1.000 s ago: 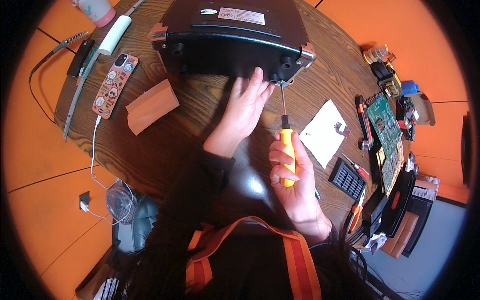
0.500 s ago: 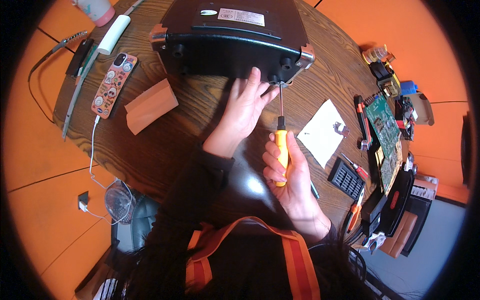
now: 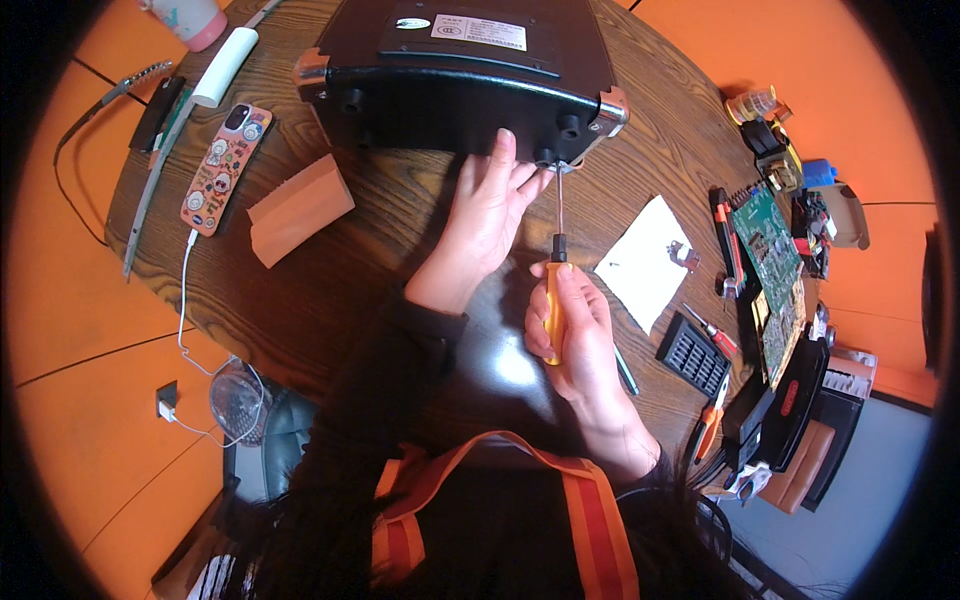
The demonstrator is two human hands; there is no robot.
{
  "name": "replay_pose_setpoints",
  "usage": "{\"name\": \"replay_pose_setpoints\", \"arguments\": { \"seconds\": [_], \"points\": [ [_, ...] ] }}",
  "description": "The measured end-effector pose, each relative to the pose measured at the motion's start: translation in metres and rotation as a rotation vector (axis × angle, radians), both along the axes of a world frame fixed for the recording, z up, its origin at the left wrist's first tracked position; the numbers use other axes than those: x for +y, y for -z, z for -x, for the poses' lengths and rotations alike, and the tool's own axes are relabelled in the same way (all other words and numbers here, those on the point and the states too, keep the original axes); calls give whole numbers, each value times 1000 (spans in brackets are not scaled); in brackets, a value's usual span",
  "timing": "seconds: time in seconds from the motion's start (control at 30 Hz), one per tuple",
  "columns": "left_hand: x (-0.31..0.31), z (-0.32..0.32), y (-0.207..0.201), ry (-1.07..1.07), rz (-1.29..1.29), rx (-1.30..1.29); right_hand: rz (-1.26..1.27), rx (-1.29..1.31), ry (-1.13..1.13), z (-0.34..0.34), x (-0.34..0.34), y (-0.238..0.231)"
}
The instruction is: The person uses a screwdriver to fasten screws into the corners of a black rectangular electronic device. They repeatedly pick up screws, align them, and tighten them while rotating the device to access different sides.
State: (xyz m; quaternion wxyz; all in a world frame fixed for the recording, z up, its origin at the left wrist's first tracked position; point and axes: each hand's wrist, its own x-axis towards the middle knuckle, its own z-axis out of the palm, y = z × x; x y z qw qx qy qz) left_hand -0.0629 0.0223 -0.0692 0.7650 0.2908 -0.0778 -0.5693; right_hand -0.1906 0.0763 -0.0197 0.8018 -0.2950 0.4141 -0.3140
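Observation:
A black box-shaped case [image 3: 440, 115] with metal corner guards and rubber feet lies at the far middle of the table. My left hand [image 3: 480, 215] holds its near edge, thumb on the face and fingers partly hidden beneath the edge. In my right hand [image 3: 585, 330] is a screwdriver [image 3: 553, 315] with a yellow handle, its shaft pointing away from me. The tip meets the case near the right corner, beside a foot and close to my left fingertips. Whatever screw is under the tip is too small to make out.
White paper [image 3: 645, 265] with small parts lies right of the screwdriver, near a black tray [image 3: 693, 355]. Circuit boards [image 3: 768, 245], pliers [image 3: 712, 425] and other tools crowd the right edge. A phone [image 3: 225, 170] on a cable and orange-brown paper [image 3: 300, 210] lie left.
My right hand has turned around the handle, its thumb now over the top of it, and the screwdriver has shifted slightly left. My left hand and the case have barely moved.

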Motion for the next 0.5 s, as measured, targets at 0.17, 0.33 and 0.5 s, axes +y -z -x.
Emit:
{"name": "replay_pose_setpoints", "arguments": {
  "seconds": [0.17,0.33,0.5],
  "points": [
    [1,0,2,9,37,-88,-114,-190,-70,11,-8,-7],
    [3,-4,2,28,86,-140,-480,-492,-27,17,-13,-20],
    [10,-15,-2,-3,129,-194,74,-75,-109,38,1,-37]
  ]
}}
